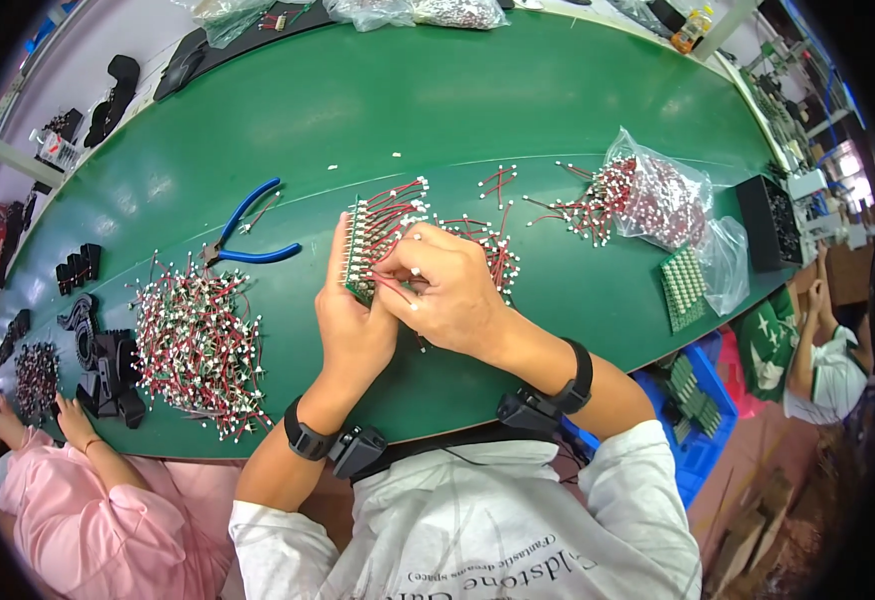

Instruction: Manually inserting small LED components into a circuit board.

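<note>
My left hand (346, 325) grips a green circuit board panel (356, 250) by its lower end, standing it on edge above the table. A row of white connectors runs along the panel, and red and black wire leads (396, 205) fan out from it to the right. Bent over the panel's right side, my right hand (453, 290) has thumb and fingers pinched on a red wire lead (395, 287) with a white plug. Its far end at the panel is partly hidden by the fingers. Behind that hand lies a small heap of similar leads (501, 258).
Blue-handled pliers (263, 256) and a large pile of wired pieces (203, 350) lie left. Right are a plastic bag of leads (670, 200), another green panel (683, 288), a black bin (770, 222) and a blue crate (698, 480). A pink-sleeved co-worker (108, 510) sits left.
</note>
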The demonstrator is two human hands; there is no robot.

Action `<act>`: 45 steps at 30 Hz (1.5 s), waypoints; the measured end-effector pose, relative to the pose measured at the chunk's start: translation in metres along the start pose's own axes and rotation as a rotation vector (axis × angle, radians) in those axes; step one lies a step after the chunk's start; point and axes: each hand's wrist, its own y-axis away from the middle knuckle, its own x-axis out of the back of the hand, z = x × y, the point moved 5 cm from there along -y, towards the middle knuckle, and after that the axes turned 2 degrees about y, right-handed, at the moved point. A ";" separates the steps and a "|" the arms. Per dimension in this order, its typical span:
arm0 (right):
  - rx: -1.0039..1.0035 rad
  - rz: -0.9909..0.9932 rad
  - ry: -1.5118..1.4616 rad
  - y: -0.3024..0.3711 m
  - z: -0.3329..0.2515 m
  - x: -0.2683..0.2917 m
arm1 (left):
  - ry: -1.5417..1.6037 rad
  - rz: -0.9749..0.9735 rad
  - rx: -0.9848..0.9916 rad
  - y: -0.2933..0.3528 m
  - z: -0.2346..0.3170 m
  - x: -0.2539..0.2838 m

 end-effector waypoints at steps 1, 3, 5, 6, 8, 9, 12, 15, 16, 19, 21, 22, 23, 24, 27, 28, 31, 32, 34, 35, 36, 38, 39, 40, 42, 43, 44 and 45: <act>-0.009 0.010 -0.011 0.000 0.000 -0.001 | -0.001 0.002 0.003 0.001 0.000 0.000; -0.018 0.019 -0.023 0.000 0.000 -0.002 | 0.004 -0.013 -0.035 0.002 0.001 -0.001; -0.010 0.006 -0.022 0.001 0.001 -0.002 | 0.022 -0.004 -0.022 0.001 -0.001 0.000; -0.011 0.005 -0.023 0.001 0.000 -0.002 | 0.039 0.004 -0.011 0.001 -0.002 0.000; -0.022 0.009 -0.019 0.002 -0.002 0.000 | 0.042 0.006 -0.010 0.001 0.000 0.000; -0.022 0.007 -0.020 0.002 -0.002 0.000 | 0.045 0.008 -0.009 0.001 0.000 0.000; -0.022 0.007 -0.016 0.001 -0.001 0.000 | -0.015 -0.014 -0.028 0.001 -0.001 0.001; 0.035 0.027 -0.005 0.001 -0.003 0.000 | -0.054 -0.016 -0.043 0.002 0.002 0.001; 0.056 0.029 0.013 0.001 -0.004 0.000 | -0.053 -0.015 -0.042 0.002 0.001 0.002; 0.064 0.039 0.045 0.002 -0.008 -0.001 | -0.100 -0.035 -0.040 0.002 0.000 0.003; 0.051 0.048 0.059 0.002 -0.008 -0.002 | -0.118 -0.016 -0.071 0.003 0.002 0.002; 0.072 0.050 0.069 0.002 -0.008 -0.003 | -0.118 -0.017 -0.070 0.002 0.002 0.002; 0.092 0.052 0.079 0.002 -0.008 -0.003 | -0.125 -0.016 -0.077 0.002 0.004 0.003; 0.091 0.053 0.080 0.003 -0.006 -0.003 | -0.131 -0.017 -0.085 0.001 0.005 0.002; 0.041 0.025 0.118 0.006 -0.002 0.000 | -0.196 -0.017 -0.139 0.002 0.006 0.002; 0.092 0.045 0.111 0.006 -0.002 0.001 | -0.166 -0.020 -0.104 0.003 0.007 0.000; 0.087 0.052 0.048 0.004 0.002 -0.006 | -0.145 -0.008 -0.098 0.002 0.006 0.002; 0.078 0.044 0.027 0.003 0.004 -0.008 | -0.224 -0.008 -0.116 0.000 0.013 0.004; 0.062 -0.004 0.063 0.001 0.012 -0.006 | -0.203 -0.017 -0.146 -0.002 0.009 0.006; 0.063 0.007 0.077 -0.002 0.016 0.008 | -0.186 -0.010 -0.166 -0.004 0.012 0.003; 0.037 -0.025 0.125 -0.005 0.024 0.027 | -0.093 0.031 0.012 -0.003 0.011 0.004; -0.056 -0.003 0.247 -0.011 0.044 0.069 | -0.088 0.049 -0.009 -0.005 0.011 0.008; -0.129 0.055 0.335 -0.012 0.060 0.097 | -0.078 0.067 -0.021 -0.006 0.009 0.009; -0.173 0.056 0.484 -0.010 0.076 0.122 | -0.066 0.080 -0.033 -0.008 0.006 0.009; -0.211 0.062 0.635 -0.014 0.099 0.145 | -0.048 0.110 -0.058 -0.010 0.003 0.010; -0.221 0.034 0.657 -0.021 0.103 0.147 | -0.043 0.127 -0.070 -0.011 0.001 0.012; -0.231 0.006 0.678 -0.024 0.106 0.147 | -0.041 0.128 -0.076 -0.012 0.000 0.012; -0.227 0.009 0.679 -0.026 0.108 0.146 | -0.035 0.129 -0.076 -0.013 -0.002 0.012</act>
